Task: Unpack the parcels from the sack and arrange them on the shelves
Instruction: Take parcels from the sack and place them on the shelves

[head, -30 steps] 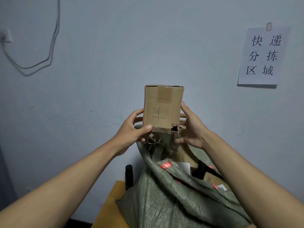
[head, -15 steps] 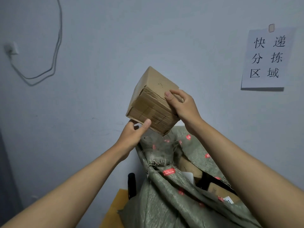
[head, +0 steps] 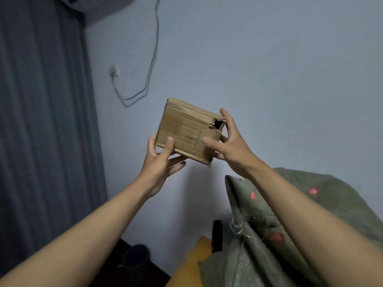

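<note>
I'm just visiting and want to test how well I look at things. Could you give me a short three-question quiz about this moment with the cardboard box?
1. True or false: the cardboard box rests on the green sack.
2. Which corner of the box has a torn hole? A) the one near the right hand B) the one near the left hand C) none
3. Fill in: a white cable hangs from a ____ on the wall.

Key:
1. False; both hands hold it up in front of the wall, clear of the sack.
2. A
3. socket
</note>
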